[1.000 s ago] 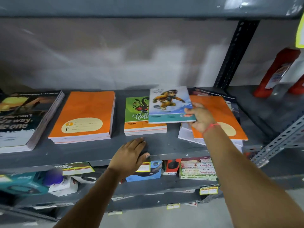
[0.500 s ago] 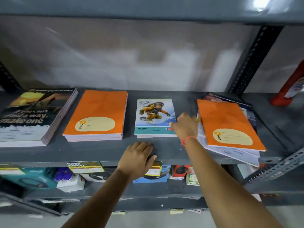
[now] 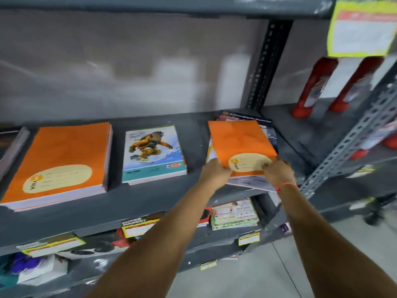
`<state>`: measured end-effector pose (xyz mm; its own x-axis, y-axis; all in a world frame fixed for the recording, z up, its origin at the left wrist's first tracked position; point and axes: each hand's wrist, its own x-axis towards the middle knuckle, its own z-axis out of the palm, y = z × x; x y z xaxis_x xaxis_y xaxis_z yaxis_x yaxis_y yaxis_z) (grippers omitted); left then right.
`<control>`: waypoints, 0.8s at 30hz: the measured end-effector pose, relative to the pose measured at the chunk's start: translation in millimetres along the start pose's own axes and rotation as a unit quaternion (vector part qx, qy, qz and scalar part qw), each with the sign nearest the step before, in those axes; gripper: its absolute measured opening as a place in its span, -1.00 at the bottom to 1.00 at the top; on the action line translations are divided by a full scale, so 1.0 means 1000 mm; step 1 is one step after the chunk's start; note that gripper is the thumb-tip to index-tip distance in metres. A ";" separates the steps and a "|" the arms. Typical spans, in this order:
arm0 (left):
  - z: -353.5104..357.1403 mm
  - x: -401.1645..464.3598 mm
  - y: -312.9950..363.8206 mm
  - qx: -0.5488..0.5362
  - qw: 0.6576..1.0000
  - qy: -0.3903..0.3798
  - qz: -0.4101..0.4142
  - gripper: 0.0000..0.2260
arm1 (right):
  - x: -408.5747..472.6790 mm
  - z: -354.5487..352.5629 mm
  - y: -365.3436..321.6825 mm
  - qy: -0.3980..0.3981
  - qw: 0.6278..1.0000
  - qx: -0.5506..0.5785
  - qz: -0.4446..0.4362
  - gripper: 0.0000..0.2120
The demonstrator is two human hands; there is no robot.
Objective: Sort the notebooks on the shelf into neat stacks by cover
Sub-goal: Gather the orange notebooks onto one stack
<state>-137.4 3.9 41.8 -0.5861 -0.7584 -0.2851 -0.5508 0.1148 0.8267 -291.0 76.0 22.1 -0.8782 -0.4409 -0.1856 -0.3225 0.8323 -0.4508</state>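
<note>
On the grey shelf (image 3: 150,198) lie three piles. At the left is a neat stack of orange notebooks (image 3: 62,160). In the middle is a stack topped by a snowboarder cover (image 3: 152,153). At the right sits a mixed, skewed pile with an orange notebook (image 3: 238,143) on top and a dark-covered notebook (image 3: 266,125) under it. My left hand (image 3: 214,172) grips the orange notebook's near left corner, and my right hand (image 3: 277,171) grips its near right corner. A red thread circles my right wrist.
A perforated upright post (image 3: 266,65) stands behind the right pile. Red bottles (image 3: 311,87) stand on the neighbouring shelf to the right. The lower shelf holds boxed goods (image 3: 234,214) and price tags (image 3: 249,237). A dark notebook edge (image 3: 12,147) shows at far left.
My right hand let go of the snowboarder notebook, which lies on the middle stack. Both hands moved to the right pile and took hold of the top orange notebook.
</note>
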 end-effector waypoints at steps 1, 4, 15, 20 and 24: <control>0.001 0.005 0.002 -0.022 1.000 0.005 -0.019 -0.82 | 0.001 -0.001 0.001 -0.003 1.000 0.005 0.001 -0.52; 0.002 0.016 0.004 -0.094 0.993 0.022 -0.065 -0.77 | 0.008 -0.006 0.003 0.011 0.999 0.032 0.014 -0.63; -0.039 -0.006 0.013 -0.122 0.989 0.075 -0.020 -0.87 | 0.002 -0.043 -0.030 -0.037 0.957 0.285 0.030 -0.83; -0.122 -0.040 -0.029 -0.102 0.987 0.125 -0.020 -0.76 | -0.038 -0.024 -0.101 -0.177 0.905 0.386 -0.037 -0.73; -0.203 -0.080 -0.072 -0.112 0.975 0.186 -0.057 -0.82 | -0.091 0.017 -0.167 -0.285 0.863 0.406 -0.097 -0.72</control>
<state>69.9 -74.6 103.6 -0.2499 -0.9428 -0.2208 -0.4320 -0.0955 0.8968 -151.5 -28.8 99.5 -0.4446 -0.8319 -0.3320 0.1122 0.3160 -0.9421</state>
